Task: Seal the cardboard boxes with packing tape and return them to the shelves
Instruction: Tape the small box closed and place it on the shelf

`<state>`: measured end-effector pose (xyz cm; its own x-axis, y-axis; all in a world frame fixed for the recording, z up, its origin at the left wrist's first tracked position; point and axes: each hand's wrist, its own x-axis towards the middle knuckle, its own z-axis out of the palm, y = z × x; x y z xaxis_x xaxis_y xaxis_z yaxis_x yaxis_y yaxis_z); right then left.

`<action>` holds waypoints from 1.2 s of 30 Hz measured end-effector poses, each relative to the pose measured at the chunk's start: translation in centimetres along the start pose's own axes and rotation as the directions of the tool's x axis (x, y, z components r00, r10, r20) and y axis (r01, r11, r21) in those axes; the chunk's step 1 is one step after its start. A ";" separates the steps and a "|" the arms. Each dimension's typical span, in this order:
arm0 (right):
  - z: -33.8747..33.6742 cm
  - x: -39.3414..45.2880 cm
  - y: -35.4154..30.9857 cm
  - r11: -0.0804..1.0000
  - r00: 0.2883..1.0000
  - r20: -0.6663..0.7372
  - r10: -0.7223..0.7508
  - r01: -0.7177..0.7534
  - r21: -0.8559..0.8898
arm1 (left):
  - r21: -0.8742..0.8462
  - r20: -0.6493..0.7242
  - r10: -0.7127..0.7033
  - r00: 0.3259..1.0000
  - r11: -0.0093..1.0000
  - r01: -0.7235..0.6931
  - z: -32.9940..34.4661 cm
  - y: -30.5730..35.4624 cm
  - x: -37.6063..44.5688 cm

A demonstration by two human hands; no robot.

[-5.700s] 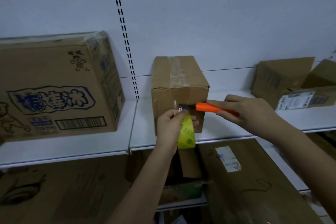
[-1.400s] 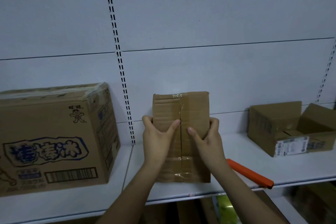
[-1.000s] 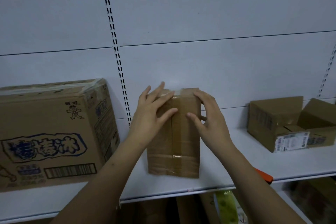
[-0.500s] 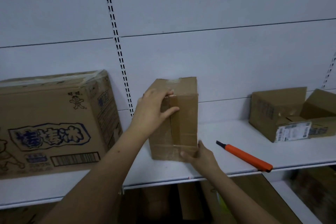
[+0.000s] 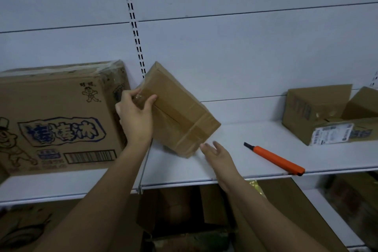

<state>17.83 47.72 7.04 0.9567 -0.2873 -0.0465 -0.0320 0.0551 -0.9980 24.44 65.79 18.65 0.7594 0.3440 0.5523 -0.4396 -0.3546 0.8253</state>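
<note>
The small box (image 5: 176,112) is held tilted over the shelf (image 5: 235,161), one low corner at or just above the board. Its upper left corner is gripped by the left hand (image 5: 136,116), thumb laid across the taped seam. Just right of the low corner the right hand (image 5: 216,151) is kept with fingers spread, nothing being held. The box is judged light and stiff, since one hand suffices; the glossy tape may be slippery, so bare cardboard edges at opposite corners are better taken. An orange knife (image 5: 274,158) lies further right.
</note>
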 end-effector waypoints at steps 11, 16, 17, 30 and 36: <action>-2.8 0.7 -4.1 0.834 0.737 -0.395 -0.549 0.447 -0.325 | -0.134 0.056 -0.175 0.983 0.974 0.181 0.7 -2.2 -3.1; -2.7 1.4 -7.9 0.818 0.770 -0.283 -0.572 0.513 -0.259 | -0.028 0.219 -0.120 0.968 0.991 0.129 -0.7 -2.2 -2.2; -2.6 1.6 -8.3 0.812 0.786 -0.225 -0.576 0.518 -0.268 | -0.022 0.225 -0.128 0.966 0.990 0.136 -1.0 -2.1 -1.9; -3.7 3.2 -8.4 0.784 0.813 -0.081 -0.576 0.522 -0.335 | -0.161 0.325 -0.045 0.945 0.982 0.102 -1.8 -3.0 0.4; -4.3 1.7 -8.3 0.754 0.781 -0.015 -0.624 0.597 -0.274 | -0.307 0.368 -0.129 0.921 0.918 0.251 -1.4 -3.8 2.0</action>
<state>18.48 42.67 15.03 0.7630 -0.2737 0.5857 0.4677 -0.3917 -0.7923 26.99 69.05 16.75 0.9326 0.0424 0.3585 -0.3598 0.0281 0.9326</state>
